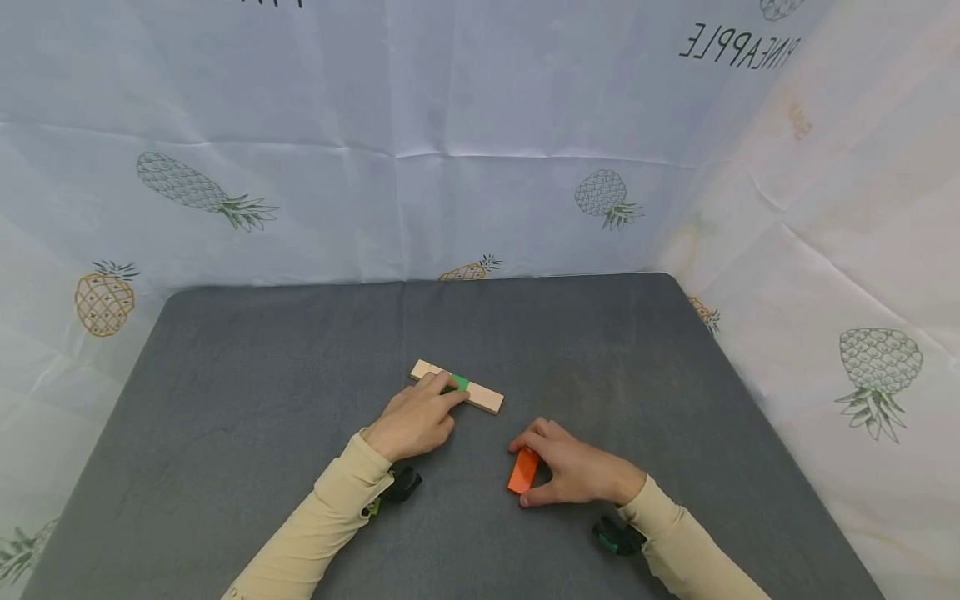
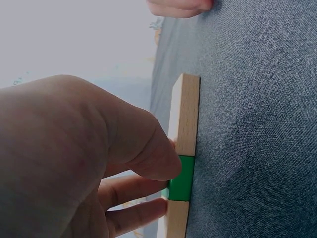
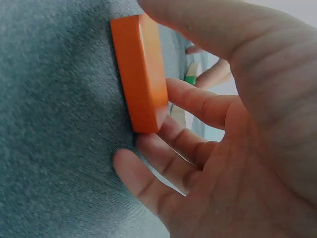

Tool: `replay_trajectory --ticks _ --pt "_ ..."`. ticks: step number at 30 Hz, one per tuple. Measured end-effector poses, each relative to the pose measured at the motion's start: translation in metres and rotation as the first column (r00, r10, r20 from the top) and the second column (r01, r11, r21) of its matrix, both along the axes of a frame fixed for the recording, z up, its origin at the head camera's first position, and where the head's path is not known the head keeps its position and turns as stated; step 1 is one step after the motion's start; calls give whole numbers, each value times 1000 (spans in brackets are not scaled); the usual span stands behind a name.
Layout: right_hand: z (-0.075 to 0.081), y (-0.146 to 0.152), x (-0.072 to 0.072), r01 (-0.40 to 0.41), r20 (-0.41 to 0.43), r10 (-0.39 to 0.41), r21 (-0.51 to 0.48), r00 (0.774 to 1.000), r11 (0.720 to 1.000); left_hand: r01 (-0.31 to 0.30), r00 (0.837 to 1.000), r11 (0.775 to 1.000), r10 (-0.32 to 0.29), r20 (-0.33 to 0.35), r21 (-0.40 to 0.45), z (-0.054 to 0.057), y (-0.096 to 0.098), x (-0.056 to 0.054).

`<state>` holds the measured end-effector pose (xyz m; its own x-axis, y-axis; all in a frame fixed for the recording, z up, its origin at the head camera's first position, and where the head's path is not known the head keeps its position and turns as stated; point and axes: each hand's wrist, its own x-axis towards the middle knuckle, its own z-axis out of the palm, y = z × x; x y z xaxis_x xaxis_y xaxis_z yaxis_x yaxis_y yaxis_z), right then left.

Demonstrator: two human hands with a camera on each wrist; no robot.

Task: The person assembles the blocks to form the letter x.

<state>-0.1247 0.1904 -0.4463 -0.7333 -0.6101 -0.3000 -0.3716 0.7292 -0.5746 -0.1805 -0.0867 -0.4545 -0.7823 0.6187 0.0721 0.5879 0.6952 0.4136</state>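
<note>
A green wooden block [image 1: 460,382] lies on the dark grey table between two plain wooden pieces, one piece [image 1: 422,368] to its left and another [image 1: 486,397] to its right, in one straight row. My left hand [image 1: 415,422] pinches the green part; in the left wrist view the thumb is on the near side of the green block [image 2: 185,178], with fingers behind. Nearer to me and to the right is an orange block [image 1: 523,472]. My right hand [image 1: 581,468] holds it by its two ends; the right wrist view has the orange block [image 3: 138,74] lying on the cloth.
Dark grey cloth covers the table [image 1: 262,417]. Behind it hangs a pale curtain [image 1: 487,100] printed with pineapples, and another pale curtain side [image 1: 810,292] runs along the right. A black wrist device [image 1: 405,485] sits under the left sleeve, another [image 1: 618,536] under the right.
</note>
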Motion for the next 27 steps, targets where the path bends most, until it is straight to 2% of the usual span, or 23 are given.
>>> replay_trajectory --ticks 10,20,27 --pt "0 -1 2 -19 -40 19 -14 999 1000 12 1000 1000 -12 -20 3 1 0 1" --pt "2 -1 4 -39 -42 37 -32 998 999 -4 1000 1000 4 11 6 2 0 0" --pt "4 2 3 -114 -48 115 20 992 993 0 1000 1000 0 11 3 1 0 1"
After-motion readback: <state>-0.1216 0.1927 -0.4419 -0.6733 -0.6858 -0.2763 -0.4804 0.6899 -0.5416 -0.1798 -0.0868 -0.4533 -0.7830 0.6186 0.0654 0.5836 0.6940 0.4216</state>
